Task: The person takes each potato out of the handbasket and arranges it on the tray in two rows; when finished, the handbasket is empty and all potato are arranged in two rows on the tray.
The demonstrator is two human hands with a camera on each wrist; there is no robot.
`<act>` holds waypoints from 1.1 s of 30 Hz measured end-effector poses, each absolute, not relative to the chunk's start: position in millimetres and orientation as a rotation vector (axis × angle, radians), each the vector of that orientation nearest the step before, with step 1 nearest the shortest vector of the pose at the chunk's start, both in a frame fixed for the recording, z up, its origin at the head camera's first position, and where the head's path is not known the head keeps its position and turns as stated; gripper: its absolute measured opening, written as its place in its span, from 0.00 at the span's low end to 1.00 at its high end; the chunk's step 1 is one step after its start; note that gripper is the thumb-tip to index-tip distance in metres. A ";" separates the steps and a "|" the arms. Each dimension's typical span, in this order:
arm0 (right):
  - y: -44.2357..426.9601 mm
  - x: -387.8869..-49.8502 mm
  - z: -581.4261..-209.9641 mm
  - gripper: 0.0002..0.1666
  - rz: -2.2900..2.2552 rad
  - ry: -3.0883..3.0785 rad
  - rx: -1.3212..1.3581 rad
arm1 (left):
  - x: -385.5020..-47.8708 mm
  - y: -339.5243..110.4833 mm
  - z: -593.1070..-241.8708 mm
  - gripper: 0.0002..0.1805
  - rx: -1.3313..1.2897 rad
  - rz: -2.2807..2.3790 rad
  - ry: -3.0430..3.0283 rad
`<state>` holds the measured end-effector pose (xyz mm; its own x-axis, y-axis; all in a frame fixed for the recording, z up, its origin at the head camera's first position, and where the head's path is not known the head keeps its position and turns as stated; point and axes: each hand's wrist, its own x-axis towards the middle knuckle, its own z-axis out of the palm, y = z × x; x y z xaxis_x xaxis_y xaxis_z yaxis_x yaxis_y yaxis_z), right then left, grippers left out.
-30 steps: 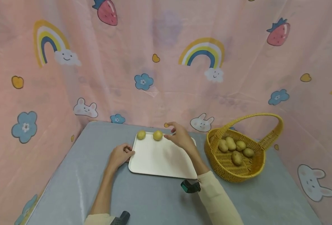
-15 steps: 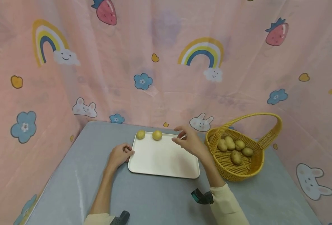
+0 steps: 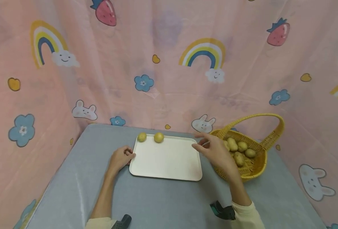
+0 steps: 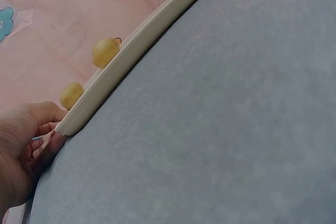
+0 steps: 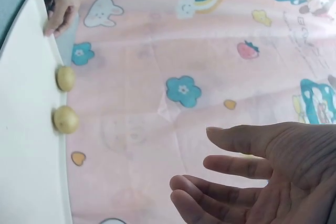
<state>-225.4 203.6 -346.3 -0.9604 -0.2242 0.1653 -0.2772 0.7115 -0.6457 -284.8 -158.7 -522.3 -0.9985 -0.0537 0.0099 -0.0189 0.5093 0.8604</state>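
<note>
A white rectangular tray lies on the table, and my left hand pinches its left edge between thumb and fingers. Two yellow potatoes, a left one and a right one, sit along the tray's far edge near its left corner. My right hand holds nothing; its thumb and fingers are spread apart and loosely bent. It hovers between the tray's right edge and a yellow wicker basket, hiding the basket's left part. Several potatoes lie inside that basket.
The basket's tall arched handle rises above its rim. A grey cloth covers the table. Behind and at both sides hangs a pink patterned curtain.
My right hand has moved right, from beside the right-hand potato on the tray to in front of the basket. My left hand stays on the tray's edge.
</note>
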 end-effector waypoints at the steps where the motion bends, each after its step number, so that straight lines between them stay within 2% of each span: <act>1: 207.2 -223.7 -345.2 0.25 1.090 -2.831 0.405 | -285.0 -158.8 -522.8 0.10 0.068 -1.533 -2.699; 8: 234.8 -213.4 -338.7 0.23 1.138 -2.788 0.265 | -285.6 -159.6 -524.2 0.09 0.067 -1.532 -2.697; 18: 281.8 -212.4 -332.1 0.33 1.244 -2.732 0.050 | -283.6 -158.0 -520.1 0.10 0.075 -1.521 -2.697; 27: 326.8 -230.7 -333.6 0.36 1.297 -2.748 -0.073 | -284.3 -158.0 -521.1 0.10 0.068 -1.514 -2.693; 33: 345.4 -251.2 -341.3 0.42 1.330 -2.897 -0.129 | -284.3 -157.6 -519.9 0.09 0.066 -1.521 -2.686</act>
<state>-251.2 345.4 -341.3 -0.9956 0.0529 -0.0779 0.0935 0.6494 -0.7546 -284.3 -157.6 -519.9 -0.9976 -0.0637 0.0260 -0.0105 0.5141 0.8577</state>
